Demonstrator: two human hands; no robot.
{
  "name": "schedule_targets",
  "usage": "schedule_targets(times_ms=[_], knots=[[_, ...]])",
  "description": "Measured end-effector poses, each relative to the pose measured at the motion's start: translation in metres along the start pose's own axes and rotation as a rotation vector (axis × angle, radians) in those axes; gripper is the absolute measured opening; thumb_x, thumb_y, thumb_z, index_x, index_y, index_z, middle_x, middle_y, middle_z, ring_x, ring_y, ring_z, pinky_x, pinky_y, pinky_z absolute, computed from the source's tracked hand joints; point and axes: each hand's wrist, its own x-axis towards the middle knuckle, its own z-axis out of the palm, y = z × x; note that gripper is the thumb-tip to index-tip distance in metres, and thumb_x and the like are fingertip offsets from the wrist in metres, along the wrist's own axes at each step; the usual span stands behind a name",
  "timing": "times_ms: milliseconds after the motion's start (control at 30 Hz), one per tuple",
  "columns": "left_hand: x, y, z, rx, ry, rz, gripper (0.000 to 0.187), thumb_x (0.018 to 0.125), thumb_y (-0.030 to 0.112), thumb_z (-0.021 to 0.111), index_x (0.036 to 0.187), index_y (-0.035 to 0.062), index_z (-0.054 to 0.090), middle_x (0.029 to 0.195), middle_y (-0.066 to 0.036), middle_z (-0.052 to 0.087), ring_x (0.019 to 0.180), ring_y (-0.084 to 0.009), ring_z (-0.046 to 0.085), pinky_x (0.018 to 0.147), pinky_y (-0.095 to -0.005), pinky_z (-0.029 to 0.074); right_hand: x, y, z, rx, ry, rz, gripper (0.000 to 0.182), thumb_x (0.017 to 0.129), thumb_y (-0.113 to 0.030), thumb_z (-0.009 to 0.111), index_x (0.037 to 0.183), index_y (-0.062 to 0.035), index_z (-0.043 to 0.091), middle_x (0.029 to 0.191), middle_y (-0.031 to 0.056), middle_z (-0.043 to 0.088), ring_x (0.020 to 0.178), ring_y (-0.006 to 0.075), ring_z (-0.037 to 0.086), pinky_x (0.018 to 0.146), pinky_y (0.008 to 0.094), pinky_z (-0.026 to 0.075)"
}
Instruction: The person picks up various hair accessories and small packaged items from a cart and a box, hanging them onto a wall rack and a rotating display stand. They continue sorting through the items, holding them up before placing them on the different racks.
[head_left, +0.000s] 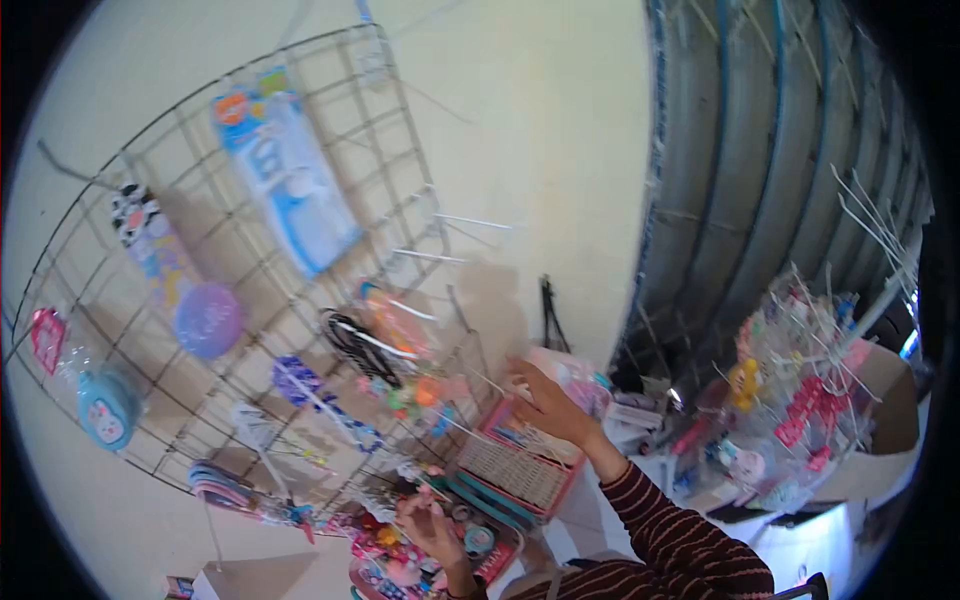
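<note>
A wire grid (250, 280) is seen leaning on a pale wall, and many small packets are hung on its hooks. The right hand (548, 405) is raised to a clear packet (575, 380) near the lower right corner of the grid, just above a pink basket (520, 470). The fingers are curled around the edge of the packet, so it seems to be gripped, but the picture is blurred there and the hold cannot be told for sure. The left hand (428, 525) is held lower, over a heap of small toys (395, 560) at the foot of the grid. Its fingertips are pinched together, perhaps on a thin white thing, but what is held cannot be told.

Some risks can be judged from this. The packet is held close to long bare hooks (460, 222) which stick out from the grid, and it could be caught or torn on one if it is moved sideways. The sleeve (670, 530) could also be snagged by the lower hooks. The grid is only leaned, as it seems, so a hard pull could make it shake and the hung packets could be dropped. The heap under the left hand is crowded, and small pieces could be pushed off by a careless move. A second rack (800, 400) of goods stands well apart at the right
</note>
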Motion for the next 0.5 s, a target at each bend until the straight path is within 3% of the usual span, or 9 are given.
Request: schedule_targets(times_ms=[67, 133, 233, 300, 333, 367, 400, 500], knots=[[-0.016, 0.004, 0.008, -0.011, -0.037, -0.038, 0.014, 0.076, 0.004, 0.047, 0.089, 0.0011, 0.042, 0.086, -0.007, 0.045, 0.083, -0.0154, 0.043, 0.078, -0.0276, 0.034, -0.052, 0.015, -0.032, -0.151, -0.069, 0.036, 0.039, 0.08, -0.019, 0.046, 0.112, 0.0002, 0.036, 0.104, 0.0202, 0.044, 0.097, 0.0316, 0.043, 0.082, 0.0359, 0.035], [-0.029, 0.016, 0.025, 0.001, -0.093, -0.017, 0.013, 0.077, 0.006, 0.046, 0.088, 0.0009, 0.042, 0.084, -0.007, 0.044, 0.079, -0.0144, 0.042, 0.073, -0.027, 0.035, -0.119, 0.038, -0.058, -0.195, -0.19, 0.194, 0.038, 0.078, -0.016, 0.048, 0.111, -0.0002, 0.039, 0.105, 0.0178, 0.046, 0.095, 0.0283, 0.047, 0.083, 0.032, 0.036], [-0.065, 0.006, 0.041, 0.014, -0.179, 0.031, 0.015, 0.077, 0.009, 0.047, 0.089, 0.0006, 0.043, 0.082, -0.007, 0.044, 0.074, -0.0139, 0.042, 0.065, -0.0249, 0.036, -0.219, 0.029, -0.098, -0.132, -0.427, 0.436, 0.036, 0.079, -0.02, 0.048, 0.108, 0.0, 0.042, 0.104, 0.0173, 0.048, 0.093, 0.0287, 0.048, 0.08, 0.0339, 0.038], [-0.1, -0.012, 0.057, -0.096, -0.109, -0.069, 0.014, 0.077, 0.012, 0.048, 0.082, 0.0008, 0.043, 0.076, -0.008, 0.044, 0.066, -0.0139, 0.042, 0.058, -0.0228, 0.035, -0.285, 0.022, -0.112, -0.136, -0.527, 0.527, 0.035, 0.079, -0.023, 0.047, 0.106, -0.0003, 0.044, 0.101, 0.0167, 0.05, 0.091, 0.0286, 0.049, 0.078, 0.0348, 0.038], [-0.12, -0.012, 0.092, -0.162, -0.201, -0.099, 0.014, 0.077, 0.012, 0.048, 0.082, 0.0008, 0.043, 0.076, -0.008, 0.044, 0.066, -0.0139, 0.042, 0.058, -0.0228, 0.035, -0.305, 0.018, -0.124, -0.159, -0.575, 0.584, 0.035, 0.08, -0.024, 0.046, 0.105, -0.0005, 0.044, 0.099, 0.0165, 0.051, 0.09, 0.0286, 0.05, 0.078, 0.0351, 0.038], [-0.145, -0.01, 0.128, -0.249, -0.316, -0.121, 0.014, 0.077, 0.013, 0.048, 0.082, 0.0009, 0.043, 0.076, -0.008, 0.044, 0.066, -0.014, 0.042, 0.058, -0.0229, 0.035, -0.319, -0.007, -0.142, -0.071, -0.498, 0.669, 0.036, 0.081, -0.026, 0.045, 0.105, 0.0, 0.044, 0.096, 0.0164, 0.052, 0.088, 0.0283, 0.05, 0.077, 0.0339, 0.038], [-0.174, -0.004, 0.157, -0.324, -0.426, -0.147, 0.014, 0.076, 0.013, 0.048, 0.082, 0.001, 0.043, 0.075, -0.009, 0.044, 0.066, -0.014, 0.042, 0.058, -0.023, 0.035, -0.345, -0.01, -0.151, -0.044, -0.374, 0.547, 0.036, 0.082, -0.028, 0.044, 0.104, 0.0003, 0.044, 0.094, 0.0162, 0.053, 0.085, 0.0273, 0.051, 0.075, 0.0331, 0.039], [-0.255, 0.029, 0.199, -0.472, -0.689, -0.207, 0.015, 0.076, 0.014, 0.049, 0.081, 0.0013, 0.043, 0.075, -0.009, 0.044, 0.065, -0.0141, 0.042, 0.058, -0.0234, 0.036, -0.391, -0.034, -0.183, -0.087, -0.298, 0.64, 0.032, 0.082, -0.026, 0.043, 0.102, 0.0, 0.044, 0.092, 0.0158, 0.053, 0.085, 0.0261, 0.051, 0.073, 0.033, 0.04]])
